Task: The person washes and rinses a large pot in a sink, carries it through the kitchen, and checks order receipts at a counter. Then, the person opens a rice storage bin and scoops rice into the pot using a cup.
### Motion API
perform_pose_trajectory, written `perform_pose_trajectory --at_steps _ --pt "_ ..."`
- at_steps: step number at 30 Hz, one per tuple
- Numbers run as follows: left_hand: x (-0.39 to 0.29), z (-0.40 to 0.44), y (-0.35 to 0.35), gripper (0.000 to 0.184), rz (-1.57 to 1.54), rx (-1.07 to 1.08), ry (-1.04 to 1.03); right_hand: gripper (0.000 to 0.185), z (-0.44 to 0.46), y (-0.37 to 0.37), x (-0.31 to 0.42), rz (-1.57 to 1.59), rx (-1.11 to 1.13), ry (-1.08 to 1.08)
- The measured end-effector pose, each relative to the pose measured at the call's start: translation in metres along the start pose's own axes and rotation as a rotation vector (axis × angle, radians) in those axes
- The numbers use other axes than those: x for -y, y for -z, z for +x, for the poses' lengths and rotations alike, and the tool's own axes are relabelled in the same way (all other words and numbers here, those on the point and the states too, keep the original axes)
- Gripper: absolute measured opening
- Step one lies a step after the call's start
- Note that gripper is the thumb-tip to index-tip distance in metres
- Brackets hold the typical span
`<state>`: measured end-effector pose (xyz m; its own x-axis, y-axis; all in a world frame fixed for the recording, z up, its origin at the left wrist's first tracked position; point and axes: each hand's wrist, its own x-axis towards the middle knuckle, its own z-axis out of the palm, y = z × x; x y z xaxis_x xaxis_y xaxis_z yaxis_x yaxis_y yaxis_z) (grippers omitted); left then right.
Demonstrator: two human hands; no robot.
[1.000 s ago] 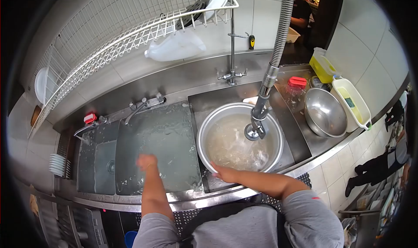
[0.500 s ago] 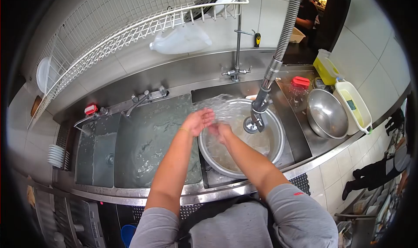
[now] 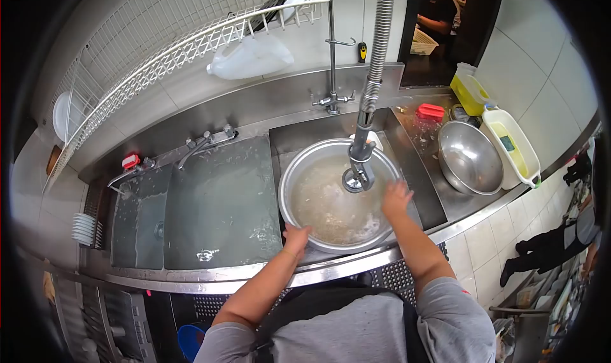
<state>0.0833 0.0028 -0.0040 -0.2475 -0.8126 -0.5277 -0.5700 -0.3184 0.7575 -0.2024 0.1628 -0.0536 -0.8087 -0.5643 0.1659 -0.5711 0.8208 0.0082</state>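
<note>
A large round metal pot point(image 3: 287, 204) of cloudy water sits in the right-hand sink basin. My left hand point(image 3: 296, 238) grips its near-left rim. At the pot's right rim is my right hand point(image 3: 396, 199), blurred, with its fingers apart and nothing seen in them. The spray head point(image 3: 358, 175) hangs over the pot from a coiled metal hose point(image 3: 377, 51). Still, cloudy water fills the middle basin point(image 3: 219, 204) to the left. Behind the pot, a white object point(image 3: 377, 141) is partly hidden by the hose.
On the right counter are a steel bowl point(image 3: 470, 158), a white tub point(image 3: 511, 146), a yellow container point(image 3: 470, 90) and a red brush point(image 3: 430, 112). A wire rack point(image 3: 184, 38) hangs above. One person point(image 3: 436, 16) stands beyond the opening, another point(image 3: 560, 242) at far right.
Both hands came together by the pot's left side amid splashing water, then parted. My left hand is now on the near-left rim, my right hand at the right rim.
</note>
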Motion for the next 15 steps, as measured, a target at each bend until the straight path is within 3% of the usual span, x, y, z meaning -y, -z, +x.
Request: perform_pose_trajectory --at_steps 3,6,9,11,12,13,15 --pt "0.007 0.037 -0.009 0.071 -0.120 -0.066 0.026 0.057 0.015 -0.026 -0.052 0.365 0.141 -0.310" --pt "0.006 0.038 -0.016 0.060 -0.031 -0.159 0.084 0.060 0.029 -0.028 -0.072 0.917 0.411 -0.342" --pt "0.012 0.049 -0.021 0.055 -0.061 -0.202 0.153 0.049 0.036 0.002 -0.089 1.000 0.326 -0.109" --pt "0.019 0.062 -0.026 0.053 -0.148 -0.184 0.256 0.038 0.048 0.033 -0.088 1.157 0.357 -0.162" --pt "-0.004 0.045 -0.025 0.037 -0.295 -0.181 0.325 0.036 0.051 0.055 -0.080 1.228 0.314 -0.194" --pt "-0.008 0.046 -0.030 0.037 -0.303 -0.126 0.335 0.034 0.058 0.081 -0.073 1.299 0.266 -0.224" --pt "-0.009 0.057 -0.034 0.036 -0.315 -0.020 0.357 0.034 0.075 0.144 -0.065 1.494 0.344 -0.075"
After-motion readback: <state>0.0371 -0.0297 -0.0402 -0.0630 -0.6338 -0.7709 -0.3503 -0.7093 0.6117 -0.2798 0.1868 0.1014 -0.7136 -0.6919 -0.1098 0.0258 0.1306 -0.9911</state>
